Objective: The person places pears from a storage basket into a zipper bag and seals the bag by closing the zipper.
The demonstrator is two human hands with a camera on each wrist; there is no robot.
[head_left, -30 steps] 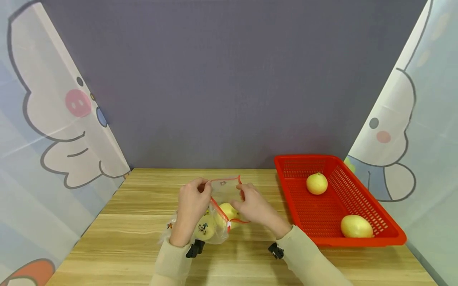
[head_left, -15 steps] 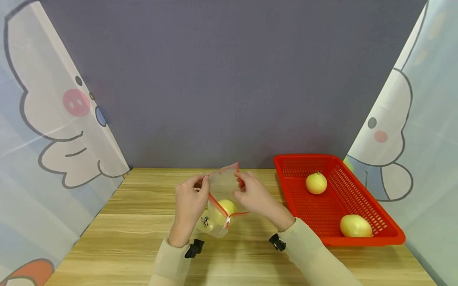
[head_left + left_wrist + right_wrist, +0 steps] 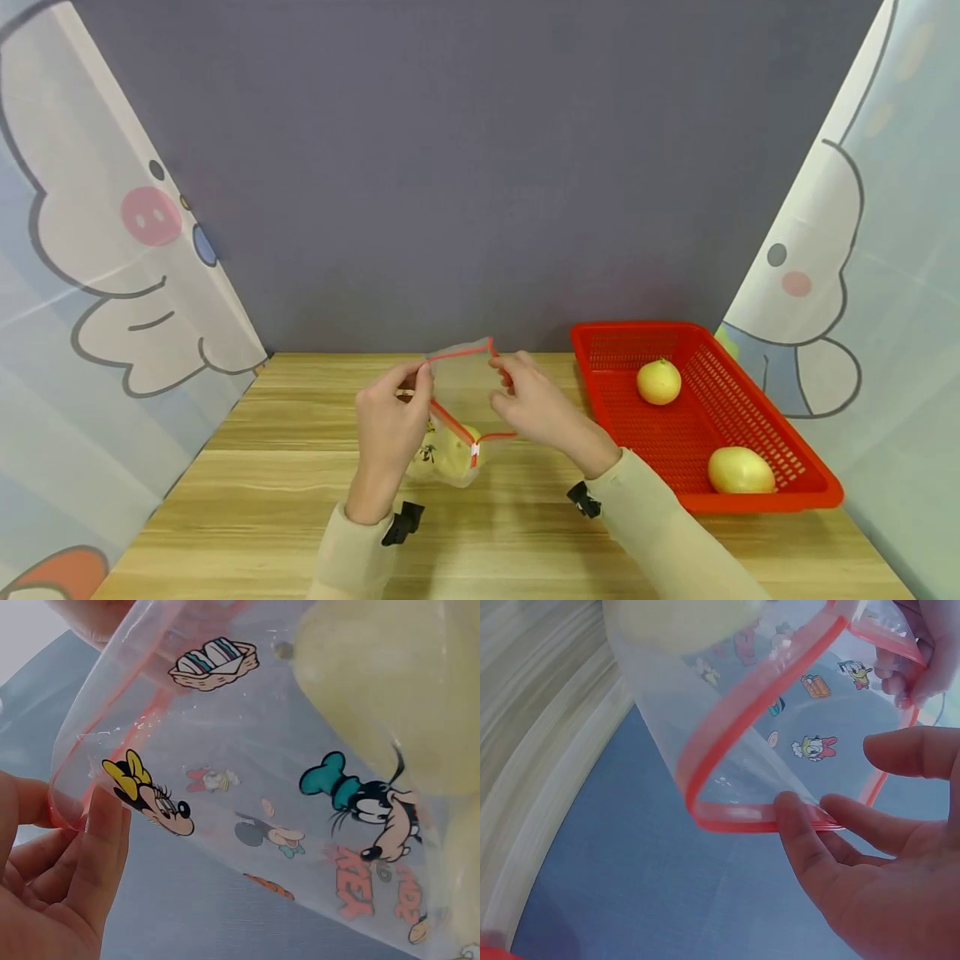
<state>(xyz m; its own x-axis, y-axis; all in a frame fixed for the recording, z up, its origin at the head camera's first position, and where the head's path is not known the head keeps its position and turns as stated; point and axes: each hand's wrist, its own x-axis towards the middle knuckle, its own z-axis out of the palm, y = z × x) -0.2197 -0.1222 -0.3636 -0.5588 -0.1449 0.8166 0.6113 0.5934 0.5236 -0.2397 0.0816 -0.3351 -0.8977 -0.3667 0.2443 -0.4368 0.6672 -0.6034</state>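
Observation:
A clear zip bag [image 3: 459, 387] with red zip edges and cartoon prints hangs between my hands, its mouth spread wide. Pale yellow round fruit [image 3: 453, 454] sits low inside it; the left wrist view shows more than one piece of fruit [image 3: 375, 682] through the plastic. My left hand [image 3: 390, 421] pinches the left part of the rim between thumb and fingers. On the opposite side, my right hand [image 3: 542, 410] holds the red rim [image 3: 735, 817] with its fingers, while the thumb [image 3: 911, 752] stands apart from it. A white slider [image 3: 475, 450] is at the near corner.
A red slotted basket [image 3: 652, 442] stands at the right of the wooden table [image 3: 277, 483]. Two yellow fruits lie in it, one at the back [image 3: 659, 382] and one at the front [image 3: 741, 471]. A grey panel [image 3: 480, 183] rises behind the table.
The bag's mouth has been raised and pulled wider, and its fruit-filled bottom now sits further back. My left hand has moved slightly up and left. The basket's fruits have stayed put.

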